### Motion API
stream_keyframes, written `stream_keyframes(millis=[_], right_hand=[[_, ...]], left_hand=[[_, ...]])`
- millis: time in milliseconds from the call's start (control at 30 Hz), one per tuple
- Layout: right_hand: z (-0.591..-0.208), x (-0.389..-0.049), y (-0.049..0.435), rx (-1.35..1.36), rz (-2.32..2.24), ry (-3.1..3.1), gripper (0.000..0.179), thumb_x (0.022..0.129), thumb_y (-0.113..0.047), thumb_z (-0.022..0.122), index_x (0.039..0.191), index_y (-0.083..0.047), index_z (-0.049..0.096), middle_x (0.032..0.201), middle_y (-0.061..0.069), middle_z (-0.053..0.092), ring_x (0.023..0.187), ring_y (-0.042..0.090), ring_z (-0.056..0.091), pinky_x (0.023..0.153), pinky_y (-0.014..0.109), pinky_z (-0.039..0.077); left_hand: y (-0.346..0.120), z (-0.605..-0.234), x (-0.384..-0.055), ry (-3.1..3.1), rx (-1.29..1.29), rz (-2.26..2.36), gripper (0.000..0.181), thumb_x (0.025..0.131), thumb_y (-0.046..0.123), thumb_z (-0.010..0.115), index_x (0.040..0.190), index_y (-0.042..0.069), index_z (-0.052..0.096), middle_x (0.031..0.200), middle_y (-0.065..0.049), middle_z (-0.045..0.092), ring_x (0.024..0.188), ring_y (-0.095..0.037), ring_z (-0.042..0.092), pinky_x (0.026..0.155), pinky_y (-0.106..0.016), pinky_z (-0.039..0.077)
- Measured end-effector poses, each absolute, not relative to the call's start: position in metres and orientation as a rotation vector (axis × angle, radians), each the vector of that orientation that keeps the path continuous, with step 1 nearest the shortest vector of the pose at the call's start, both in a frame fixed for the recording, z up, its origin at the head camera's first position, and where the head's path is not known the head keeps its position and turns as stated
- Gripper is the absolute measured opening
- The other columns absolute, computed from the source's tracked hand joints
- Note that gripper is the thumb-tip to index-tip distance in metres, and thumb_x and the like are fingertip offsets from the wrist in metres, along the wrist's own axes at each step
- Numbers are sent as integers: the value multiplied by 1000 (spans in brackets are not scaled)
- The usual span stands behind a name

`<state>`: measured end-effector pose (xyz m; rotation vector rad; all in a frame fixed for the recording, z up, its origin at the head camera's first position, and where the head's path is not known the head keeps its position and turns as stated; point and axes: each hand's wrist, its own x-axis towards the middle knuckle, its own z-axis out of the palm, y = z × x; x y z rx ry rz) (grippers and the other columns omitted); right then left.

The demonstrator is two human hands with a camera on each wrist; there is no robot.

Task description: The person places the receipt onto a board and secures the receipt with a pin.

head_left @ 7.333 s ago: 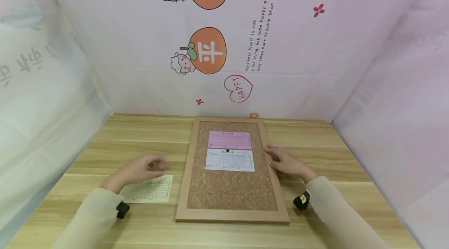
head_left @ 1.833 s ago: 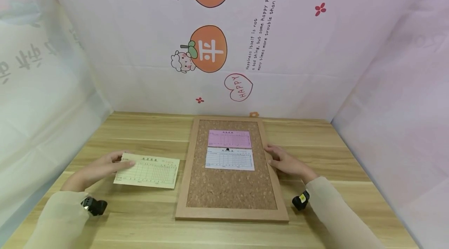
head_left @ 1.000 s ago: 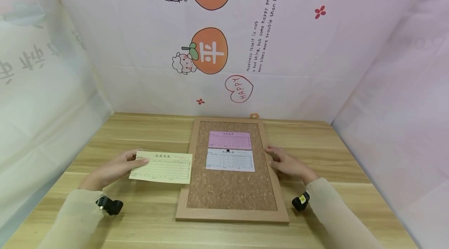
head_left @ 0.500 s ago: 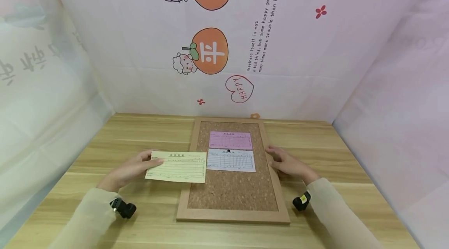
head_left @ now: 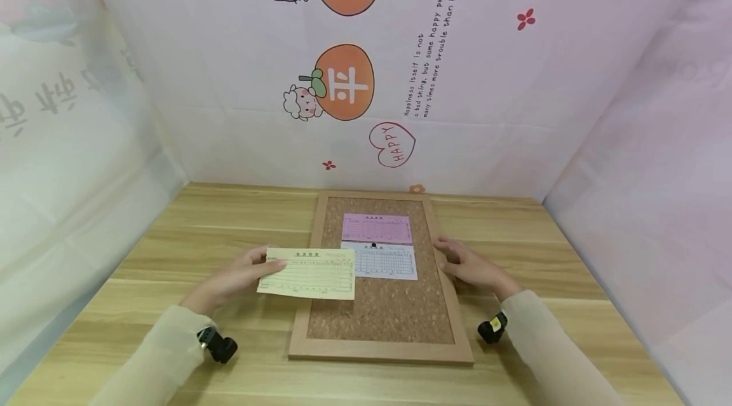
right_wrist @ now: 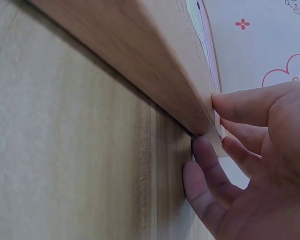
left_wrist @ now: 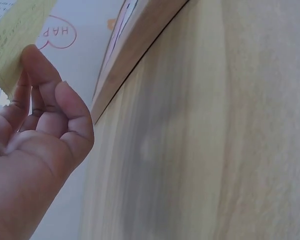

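In the head view my left hand [head_left: 237, 277] pinches a yellow printed form slip [head_left: 309, 274] at its left end, thumb on top. The slip hangs over the left side of the wood-framed cork board [head_left: 394, 312], overlapping part of a white slip [head_left: 389, 263] there. Above that white slip lies a pink slip [head_left: 377, 228], with a black pushpin [head_left: 374, 245] where the two meet. My right hand [head_left: 471, 267] holds the board's right edge. The right wrist view shows that thumb on the frame [right_wrist: 165, 65] and the fingers curved against its side.
The board lies flat on a wooden table [head_left: 229, 215]. A printed white cloth [head_left: 474, 107] hangs behind it, with more cloth at both sides. Each wrist wears a small black camera, such as the left wrist camera [head_left: 217, 344].
Earlier the yellow slip lay on the table left of the board. My left hand has picked it up and carried it right, over the board's left side. My right hand stays put.
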<state>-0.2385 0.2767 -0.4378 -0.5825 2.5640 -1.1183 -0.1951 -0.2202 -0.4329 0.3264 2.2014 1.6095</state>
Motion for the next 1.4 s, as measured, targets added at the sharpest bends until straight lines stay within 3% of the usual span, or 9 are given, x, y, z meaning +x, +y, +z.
stream_keyframes(millis=[200, 467, 633, 933, 1133, 1233, 1400], right_hand=[[-436, -239, 275, -606, -1105, 2591, 53, 103, -8, 54, 148, 11, 35, 158, 32, 16, 139, 57, 23, 107, 66, 30], [-434, -240, 272, -572, -1053, 2650, 50, 102, -6, 55, 146, 11, 39, 157, 32, 21, 137, 55, 28, 106, 64, 33], [-430, -236, 269, -579, -1037, 2685, 49, 101, -8, 57, 144, 11, 43, 156, 32, 25, 130, 53, 40, 102, 61, 40], [-421, -228, 261, -597, -1132, 2687, 44, 100, -10, 60, 139, 8, 51, 152, 31, 33, 133, 55, 37, 103, 65, 36], [-422, -227, 253, -696, -1204, 2634, 41, 97, -4, 63, 134, 9, 54, 136, 30, 52, 123, 48, 49, 101, 63, 40], [-425, -225, 250, -729, -1212, 2627, 39, 96, -4, 64, 131, 9, 56, 128, 26, 58, 117, 44, 54, 99, 61, 42], [-427, -220, 245, -697, -1246, 2614, 39, 94, -7, 67, 130, 5, 59, 128, 21, 59, 116, 40, 55, 100, 59, 43]], left_hand=[[-209, -439, -197, 2109, 408, 1668, 47, 103, 29, 58, 141, 3, 49, 133, -14, 56, 118, -28, 54, 99, -41, 44], [-195, -440, -198, 2148, 383, 1642, 52, 101, 35, 60, 143, 6, 49, 133, -13, 55, 126, -32, 47, 111, -57, 28], [-188, -441, -197, 2139, 400, 1647, 51, 102, 34, 60, 143, 6, 49, 133, -11, 56, 124, -29, 49, 110, -54, 31], [-181, -441, -200, 2109, 437, 1664, 47, 102, 31, 59, 141, 5, 51, 130, -11, 59, 118, -27, 55, 103, -43, 40], [-174, -441, -200, 2084, 449, 1662, 50, 102, 31, 60, 143, 3, 49, 124, -12, 62, 109, -27, 62, 94, -38, 48], [-170, -440, -199, 2084, 451, 1657, 52, 102, 31, 60, 144, 4, 48, 126, -11, 62, 110, -27, 61, 96, -39, 47], [-164, -440, -200, 2098, 451, 1639, 54, 101, 34, 61, 145, 6, 48, 128, -10, 60, 114, -26, 58, 103, -44, 42]])
